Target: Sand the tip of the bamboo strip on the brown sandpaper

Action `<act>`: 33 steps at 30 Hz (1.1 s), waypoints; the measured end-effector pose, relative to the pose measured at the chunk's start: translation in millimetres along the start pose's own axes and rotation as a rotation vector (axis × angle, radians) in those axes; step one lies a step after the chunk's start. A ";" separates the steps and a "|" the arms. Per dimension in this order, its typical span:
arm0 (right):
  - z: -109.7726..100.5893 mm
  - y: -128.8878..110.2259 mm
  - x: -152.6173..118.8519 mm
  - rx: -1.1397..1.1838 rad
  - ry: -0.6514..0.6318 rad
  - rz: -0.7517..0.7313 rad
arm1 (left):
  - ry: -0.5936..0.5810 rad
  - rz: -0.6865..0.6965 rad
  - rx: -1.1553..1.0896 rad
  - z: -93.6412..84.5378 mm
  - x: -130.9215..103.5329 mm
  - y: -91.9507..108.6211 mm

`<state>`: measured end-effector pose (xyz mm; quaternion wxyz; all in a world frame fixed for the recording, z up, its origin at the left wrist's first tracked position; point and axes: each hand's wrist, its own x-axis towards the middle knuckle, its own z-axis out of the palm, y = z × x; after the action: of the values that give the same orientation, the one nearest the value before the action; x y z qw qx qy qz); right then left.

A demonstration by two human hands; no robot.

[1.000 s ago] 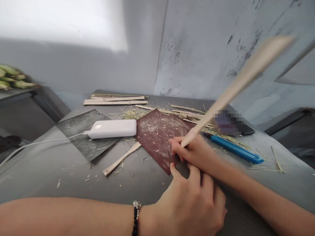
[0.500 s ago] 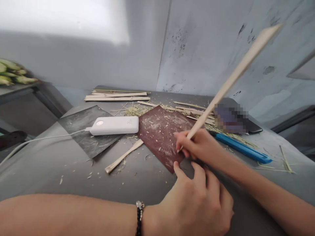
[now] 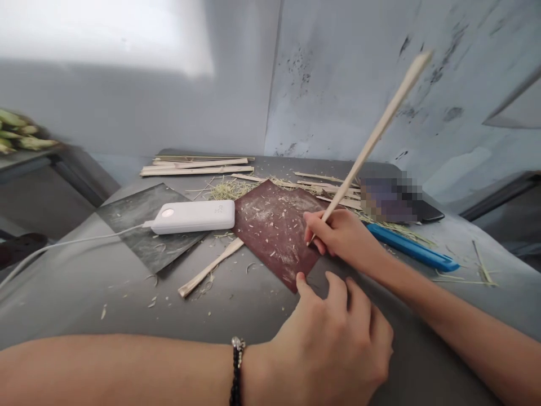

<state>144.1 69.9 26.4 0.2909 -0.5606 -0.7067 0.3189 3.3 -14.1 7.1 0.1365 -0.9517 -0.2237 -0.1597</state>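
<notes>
My right hand [image 3: 338, 237] is closed around a long pale wooden strip [image 3: 376, 132], which looks like split bamboo. The strip slants up to the right, its lower tip poking out below the fingers near a reddish-brown sheet of sandpaper [image 3: 270, 225]. Pale shavings and dust lie across that sheet. My left hand [image 3: 333, 338], with a dark beaded bracelet [image 3: 235, 369] at the wrist, is in front of the sandpaper's near corner. Its fingers are apart and bent, and the thumb tip is at the corner; whether it presses on the sheet I cannot tell.
A white power bank [image 3: 194, 217] with a cable lies partly over a dark sheet [image 3: 147, 225]. Nearby are a short wooden strip [image 3: 209, 268], stacked strips [image 3: 198, 169], a blue-handled cutter [image 3: 412, 248] and a blurred phone-like object [image 3: 391, 200]. A wall [image 3: 236, 96] stands behind the table.
The wooden strip in my right hand has swung left and stands steeper at its upper end. My left fingers have come away from the right hand, leaving a wider gap. The view has shifted slightly.
</notes>
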 end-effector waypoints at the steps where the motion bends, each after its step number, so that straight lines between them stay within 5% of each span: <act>1: -1.5 0.3 0.1 0.007 -0.004 0.005 | -0.010 0.002 -0.010 -0.5 -0.2 -0.3; 19: -7.2 -2.0 -0.3 -0.092 0.060 0.004 | -0.043 0.016 -0.026 -3.0 0.4 -0.5; 23: -7.7 -0.2 -1.9 -0.048 -0.072 -0.019 | -0.035 0.018 -0.020 -3.5 0.2 -1.5; 26: -8.2 1.9 -1.8 -0.062 0.021 0.000 | -0.049 0.016 -0.014 -4.6 0.3 -2.3; 33: -9.6 4.2 -0.8 -0.007 -0.021 0.024 | -0.049 0.022 -0.023 -3.8 0.3 -3.3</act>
<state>154.2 71.0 29.2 0.2774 -0.5666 -0.7042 0.3258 1.0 -12.3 11.3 0.1220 -0.9592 -0.2146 -0.1376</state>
